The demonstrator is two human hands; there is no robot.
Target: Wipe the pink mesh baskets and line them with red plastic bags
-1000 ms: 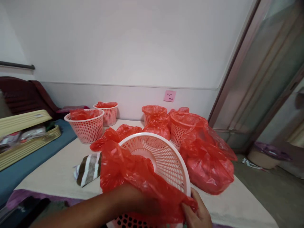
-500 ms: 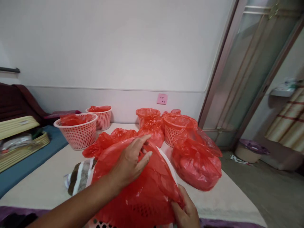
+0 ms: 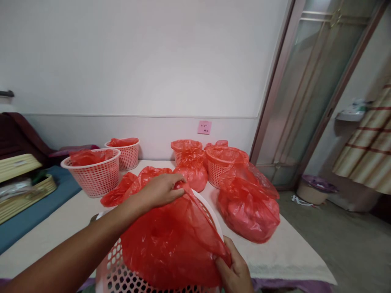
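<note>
A thin red plastic bag lies bunched over a white perforated basket close to me. My left hand pinches the bag's upper edge between thumb and fingers, near the basket's far rim. Lower down on the right, my right hand grips the bag's other side beside the basket rim, thumb on top. The bag is stretched between both hands and covers much of the basket's opening, so the inside is hidden. Just right of the basket sits a filled red bag.
Two white baskets lined with red bags, a nearer one and a farther one, stand at the left. Red-covered baskets and a tied red bag are at the back. A pink note is on the wall. A bin stands on the floor.
My left hand has closed on the bag's edge; its fingers were apart before. The bag has drawn back from the basket's left side, showing more perforated wall. The view has shifted slightly.
</note>
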